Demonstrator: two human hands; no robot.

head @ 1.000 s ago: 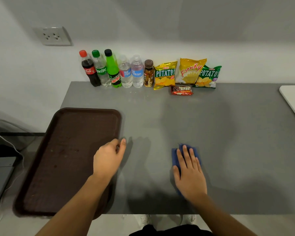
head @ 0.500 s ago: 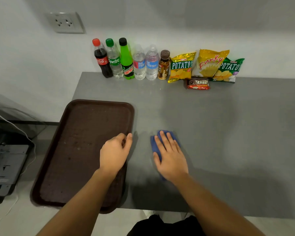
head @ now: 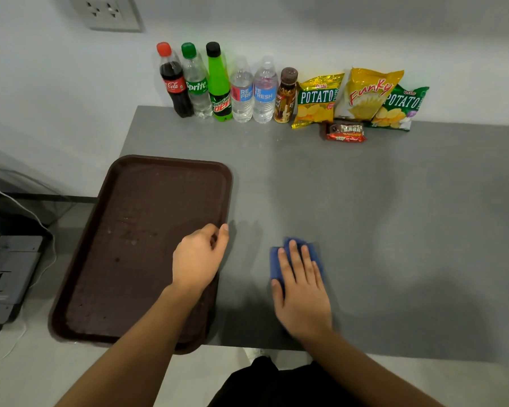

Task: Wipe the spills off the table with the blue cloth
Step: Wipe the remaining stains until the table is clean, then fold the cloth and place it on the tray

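Blue cloth sits flat on the grey table, down at about five o'clock in the view, near the front edge, and the right hand is pressed right on top of it, fingers spread wide and laid flat, pinning the cloth rather than gripping it. Only the cloth's far and side edges peek out past the fingertips. This looks like the wiping step itself, palm down and ready to push. Over at seven o'clock the left hand rests on the right rim of the brown tray, fingers loosely curled over the edge with the thumb alongside; I'd say it is steadying the tray, which overhangs the table's left and front edges. Faint specks show on the tray floor, but on the table any spill is hard to make out; a few pale flecks sit near the bottles. Up at twelve o'clock, along the wall, stands a row of bottles, then chip bags at one o'clock with a small snack pack just in front. A socket at eleven. Next move, by my read: keep pressure even, sweep the cloth across the open grey stretch toward two o'clock, and stop short of the snacks.
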